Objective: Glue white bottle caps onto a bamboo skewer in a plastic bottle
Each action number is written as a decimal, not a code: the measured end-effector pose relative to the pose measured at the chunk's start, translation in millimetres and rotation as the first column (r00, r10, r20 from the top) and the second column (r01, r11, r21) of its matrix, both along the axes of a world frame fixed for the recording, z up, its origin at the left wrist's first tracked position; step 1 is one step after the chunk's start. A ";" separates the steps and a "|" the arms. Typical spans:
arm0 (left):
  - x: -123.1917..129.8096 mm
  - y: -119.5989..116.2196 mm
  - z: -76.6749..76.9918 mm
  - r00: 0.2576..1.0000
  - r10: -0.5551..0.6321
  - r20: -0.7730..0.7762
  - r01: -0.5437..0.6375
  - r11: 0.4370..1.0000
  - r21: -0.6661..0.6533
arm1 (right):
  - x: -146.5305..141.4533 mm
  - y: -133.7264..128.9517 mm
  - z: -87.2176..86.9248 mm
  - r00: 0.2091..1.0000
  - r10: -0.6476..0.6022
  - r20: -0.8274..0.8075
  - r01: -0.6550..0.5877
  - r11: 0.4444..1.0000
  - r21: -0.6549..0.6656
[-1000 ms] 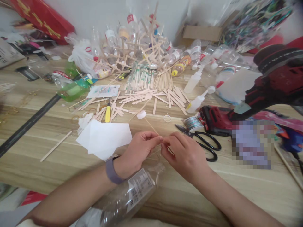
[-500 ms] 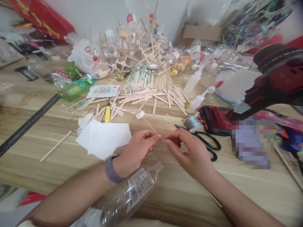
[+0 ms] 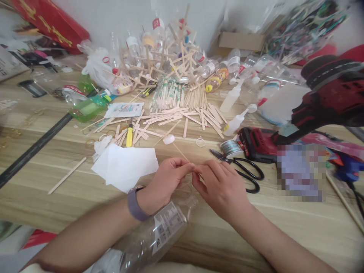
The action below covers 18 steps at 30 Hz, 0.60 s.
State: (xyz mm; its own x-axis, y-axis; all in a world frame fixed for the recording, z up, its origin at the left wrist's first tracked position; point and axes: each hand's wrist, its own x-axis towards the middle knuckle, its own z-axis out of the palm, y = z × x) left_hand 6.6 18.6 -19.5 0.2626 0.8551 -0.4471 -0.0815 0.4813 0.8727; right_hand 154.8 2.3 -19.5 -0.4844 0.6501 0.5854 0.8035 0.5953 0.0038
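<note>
My left hand [image 3: 167, 184] pinches the near end of a thin wooden skewer [image 3: 180, 152]. At the skewer's other end is a white bottle cap [image 3: 168, 139]. My right hand [image 3: 222, 185] has its fingertips closed against the left fingertips at the skewer's tip; whatever they pinch is too small to make out. Below both hands lies a clear plastic bottle [image 3: 159, 239] on its side, its neck pointing up and right. Scissors with black handles [image 3: 250, 170] lie just beyond my right hand.
White paper sheets [image 3: 125, 163] and a yellow-handled screwdriver [image 3: 129, 136] lie to the left. Loose craft sticks [image 3: 170, 115] spread across the middle, with bundled skewers [image 3: 197, 94] behind. Glue bottles [image 3: 234, 125] and a red power tool [image 3: 257, 144] stand right. Many plastic bottles [image 3: 159, 32] line the wall.
My right hand has moved left, and its fingertips have closed in to meet the left fingertips at the skewer's end. The left hand and skewer have stayed nearly still.
</note>
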 end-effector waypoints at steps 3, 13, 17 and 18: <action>-0.3 -0.7 0.8 1.000 0.001 -0.014 -0.001 1.000 0.013 | 3.3 3.3 -2.7 0.985 -0.001 -0.170 -0.026 0.987 -0.157; -0.8 0.0 0.4 0.998 -0.012 -0.054 0.015 0.999 0.049 | 5.6 9.8 0.2 0.866 -0.155 -0.476 -0.141 0.838 -0.528; -1.3 -1.0 0.5 0.992 -0.040 -0.123 0.059 0.987 0.150 | 6.4 10.0 -0.2 0.786 -0.299 -0.541 -0.211 0.693 -0.690; -1.7 -1.3 -0.2 0.988 -0.050 -0.145 0.075 0.982 0.173 | 6.5 10.2 -0.4 0.757 -0.330 -0.563 -0.247 0.654 -0.715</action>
State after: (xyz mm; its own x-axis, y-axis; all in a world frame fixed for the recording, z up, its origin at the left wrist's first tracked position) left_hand 4.9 17.3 -19.7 0.2636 0.9078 -0.3262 0.0728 0.3185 0.9451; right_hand 161.3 12.4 -20.0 -0.1735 0.9836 0.0498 0.4640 0.1262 -0.8768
